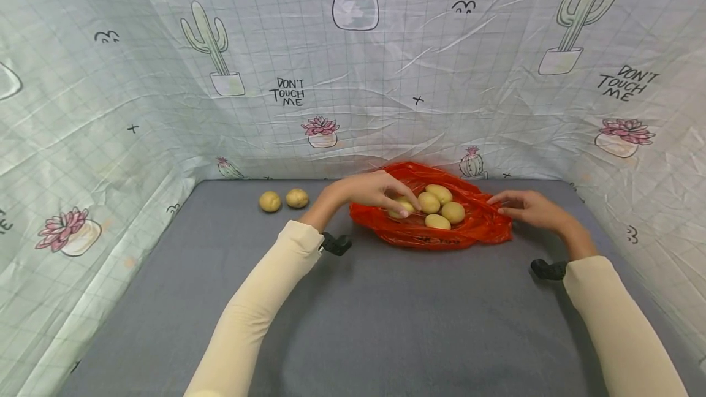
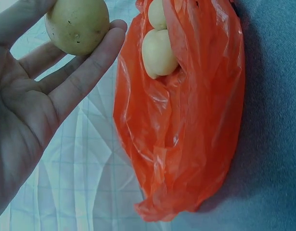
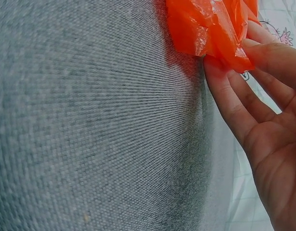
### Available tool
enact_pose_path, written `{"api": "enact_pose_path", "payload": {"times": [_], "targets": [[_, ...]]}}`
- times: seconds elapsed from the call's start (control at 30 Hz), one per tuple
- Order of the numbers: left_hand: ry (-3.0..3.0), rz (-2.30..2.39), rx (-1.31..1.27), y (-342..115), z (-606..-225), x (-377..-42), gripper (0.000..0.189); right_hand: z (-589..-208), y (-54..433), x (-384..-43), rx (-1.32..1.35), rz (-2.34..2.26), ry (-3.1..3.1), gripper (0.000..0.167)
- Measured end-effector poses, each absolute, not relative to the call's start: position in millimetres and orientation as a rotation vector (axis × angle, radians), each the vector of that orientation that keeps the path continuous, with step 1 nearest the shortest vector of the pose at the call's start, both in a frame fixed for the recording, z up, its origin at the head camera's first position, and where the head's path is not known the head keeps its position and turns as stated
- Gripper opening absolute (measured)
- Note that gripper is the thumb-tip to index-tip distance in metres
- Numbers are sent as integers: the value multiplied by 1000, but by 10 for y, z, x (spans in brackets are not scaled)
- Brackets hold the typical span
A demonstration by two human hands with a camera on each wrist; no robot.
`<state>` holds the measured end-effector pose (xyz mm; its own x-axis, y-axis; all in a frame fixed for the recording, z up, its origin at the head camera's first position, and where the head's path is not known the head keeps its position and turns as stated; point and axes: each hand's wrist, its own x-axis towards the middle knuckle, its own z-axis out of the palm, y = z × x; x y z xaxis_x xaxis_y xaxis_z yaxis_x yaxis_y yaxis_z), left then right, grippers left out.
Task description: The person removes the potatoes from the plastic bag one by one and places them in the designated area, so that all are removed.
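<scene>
A red plastic bag (image 1: 386,233) lies spread at the back of the table, its mouth facing up. Several potatoes (image 1: 452,212) sit inside it. Over the bag's left part, my left hand (image 1: 375,190) holds one potato (image 2: 78,26) between thumb and fingers. That potato is apart from the others in the left wrist view, where the bag (image 2: 205,120) hangs to the right of the hand. At the bag's right end, my right hand (image 1: 529,208) pinches the crumpled plastic edge (image 3: 210,29) between thumb and fingers.
Two more potatoes, one left (image 1: 270,201) and one right (image 1: 297,198), lie on the grey table (image 1: 419,323) left of the bag. A white printed cloth (image 1: 386,78) hangs behind the table and along both sides. Dark wrist devices sit by both cuffs.
</scene>
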<state>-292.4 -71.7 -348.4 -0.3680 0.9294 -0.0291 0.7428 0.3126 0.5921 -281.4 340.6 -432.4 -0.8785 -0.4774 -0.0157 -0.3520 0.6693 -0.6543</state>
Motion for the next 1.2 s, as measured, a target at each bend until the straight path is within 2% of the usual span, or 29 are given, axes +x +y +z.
{"api": "enact_pose_path", "payload": {"times": [0.67, 1.2], "targets": [[2260, 707, 1424, -980, -3463, -2883, 31, -4332, 3413, -2850, -674, -984, 2696, 27], [2264, 741, 1373, -1264, -3622, -2758, 36, -4247, 3403, -2872, -750, -898, 2701, 25]]}}
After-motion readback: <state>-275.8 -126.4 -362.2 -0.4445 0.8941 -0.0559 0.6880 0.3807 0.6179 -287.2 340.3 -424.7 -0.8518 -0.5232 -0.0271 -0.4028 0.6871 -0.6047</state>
